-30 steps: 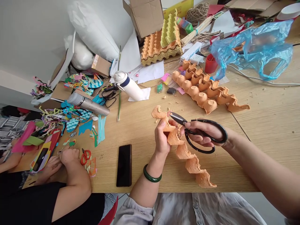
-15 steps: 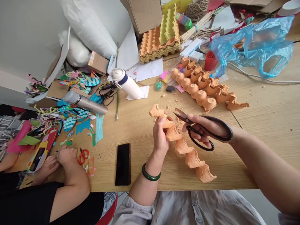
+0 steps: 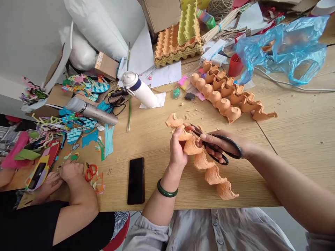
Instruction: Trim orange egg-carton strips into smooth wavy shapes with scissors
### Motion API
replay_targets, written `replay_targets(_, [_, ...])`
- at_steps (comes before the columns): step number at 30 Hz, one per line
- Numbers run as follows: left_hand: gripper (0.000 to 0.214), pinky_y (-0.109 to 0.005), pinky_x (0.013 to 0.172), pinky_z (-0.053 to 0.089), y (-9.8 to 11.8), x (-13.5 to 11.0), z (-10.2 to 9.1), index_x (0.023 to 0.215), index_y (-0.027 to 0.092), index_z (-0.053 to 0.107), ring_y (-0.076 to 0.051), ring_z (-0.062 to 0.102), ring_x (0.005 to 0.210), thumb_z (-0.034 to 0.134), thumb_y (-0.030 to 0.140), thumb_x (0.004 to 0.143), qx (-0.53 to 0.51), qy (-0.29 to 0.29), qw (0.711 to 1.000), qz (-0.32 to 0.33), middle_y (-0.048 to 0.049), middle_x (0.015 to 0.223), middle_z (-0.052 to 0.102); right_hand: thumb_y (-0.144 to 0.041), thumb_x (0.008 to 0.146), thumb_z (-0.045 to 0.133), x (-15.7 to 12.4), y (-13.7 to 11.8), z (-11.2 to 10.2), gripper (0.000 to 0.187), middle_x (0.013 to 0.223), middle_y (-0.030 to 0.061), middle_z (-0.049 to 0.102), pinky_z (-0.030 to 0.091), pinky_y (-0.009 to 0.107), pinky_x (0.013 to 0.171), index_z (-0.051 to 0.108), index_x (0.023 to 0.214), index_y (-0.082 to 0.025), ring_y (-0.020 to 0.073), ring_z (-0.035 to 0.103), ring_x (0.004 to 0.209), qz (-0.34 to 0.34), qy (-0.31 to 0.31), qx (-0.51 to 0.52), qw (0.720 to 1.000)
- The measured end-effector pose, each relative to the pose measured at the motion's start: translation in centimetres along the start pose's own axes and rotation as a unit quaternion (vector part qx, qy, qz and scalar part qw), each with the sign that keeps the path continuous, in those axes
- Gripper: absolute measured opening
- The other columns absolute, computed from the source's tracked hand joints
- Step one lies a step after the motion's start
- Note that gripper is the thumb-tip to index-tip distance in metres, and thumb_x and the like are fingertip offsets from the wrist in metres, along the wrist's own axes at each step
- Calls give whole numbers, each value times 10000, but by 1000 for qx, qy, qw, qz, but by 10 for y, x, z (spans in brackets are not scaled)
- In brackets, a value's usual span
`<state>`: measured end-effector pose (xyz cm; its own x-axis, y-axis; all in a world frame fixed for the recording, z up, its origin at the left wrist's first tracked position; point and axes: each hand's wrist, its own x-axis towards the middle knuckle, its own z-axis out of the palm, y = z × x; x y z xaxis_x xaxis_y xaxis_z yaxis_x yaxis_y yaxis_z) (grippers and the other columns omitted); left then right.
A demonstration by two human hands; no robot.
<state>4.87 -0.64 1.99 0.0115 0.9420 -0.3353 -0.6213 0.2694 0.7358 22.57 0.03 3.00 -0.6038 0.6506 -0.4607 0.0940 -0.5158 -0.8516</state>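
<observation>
My left hand (image 3: 179, 148) is closed around the upper part of an orange egg carton strip (image 3: 202, 161), a row of joined cups that slants down toward the table's front edge. In my right hand (image 3: 218, 143) is a pair of black-handled scissors (image 3: 233, 145), its fingers through the loops. The blades point left and lie against the strip's upper edge, close to my left fingertips. Part of the blades is hidden by the strip and fingers. Small orange scraps lie on the table just beyond.
More cut orange egg carton strips (image 3: 226, 92) lie ahead to the right. A black phone (image 3: 136, 180) rests left of my arm. A white bottle (image 3: 140, 90) stands beyond it. At left, a co-worker's hands (image 3: 70, 170) are near red-handled scissors (image 3: 90, 172). A blue plastic bag (image 3: 285, 48) sits at back right.
My right hand has moved left with the scissors, bringing the blades against the strip. The blades are closer together than before. My left hand keeps its hold.
</observation>
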Motion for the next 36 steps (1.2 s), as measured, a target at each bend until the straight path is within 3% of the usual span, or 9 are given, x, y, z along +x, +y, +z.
replay_targets(4, [322, -284, 648, 496, 1, 5, -4, 1002, 221, 638, -122, 599, 643, 692, 481, 818, -4, 24, 999, 24, -14, 1000, 731, -774, 777, 682, -2, -4, 1, 608, 564, -46, 529, 409, 241, 330, 585, 863, -181, 116, 508, 388, 9, -10, 9, 1000])
replay_targets(9, [342, -296, 708, 504, 0, 7, -2, 1029, 203, 639, -135, 624, 695, 685, 470, 821, 9, 70, 997, 32, -24, 988, 717, -773, 792, 668, -7, -9, -7, 612, 554, -53, 517, 419, 242, 333, 608, 918, -177, 109, 483, 375, -16, 29, 24, 999])
replay_targets(13, [398, -304, 726, 507, -3, 4, 2, 1055, 204, 654, -153, 640, 732, 693, 517, 813, 34, 81, 995, 51, -16, 931, 693, -776, 840, 600, -10, -10, -11, 622, 560, -46, 509, 424, 245, 332, 638, 952, -166, 103, 448, 371, -27, -12, 52, 998])
replay_targets(18, [389, -322, 793, 530, -6, -2, 4, 1022, 209, 674, -175, 660, 809, 703, 539, 817, 49, 68, 993, 83, -21, 948, 691, -791, 844, 573, -12, -19, -8, 623, 575, -42, 502, 373, 217, 310, 662, 935, -181, 88, 400, 379, 5, -63, 78, 995])
replay_targets(24, [375, -327, 901, 525, -7, -4, 2, 1015, 208, 687, -215, 685, 986, 686, 538, 839, 68, 53, 990, 113, -37, 1006, 709, -779, 895, 500, -15, -48, 0, 635, 552, -13, 516, 353, 223, 308, 678, 867, -170, 93, 402, 370, 57, -82, 80, 992])
replay_targets(32, [421, -374, 1006, 510, -12, -7, 5, 1135, 198, 676, -265, 664, 1173, 659, 528, 874, 75, 26, 986, 145, -91, 1203, 725, -710, 964, 451, -21, -79, 23, 587, 510, -15, 533, 388, 183, 340, 594, 806, -164, 71, 409, 360, 74, -52, 3, 996])
replay_targets(36, [402, -369, 984, 518, -11, -9, 6, 1080, 200, 675, -268, 677, 1152, 686, 538, 861, 86, 37, 982, 163, -83, 1153, 735, -694, 979, 439, -20, -86, 29, 599, 522, 0, 563, 462, 202, 359, 584, 780, -148, 67, 413, 363, 89, -50, -24, 994])
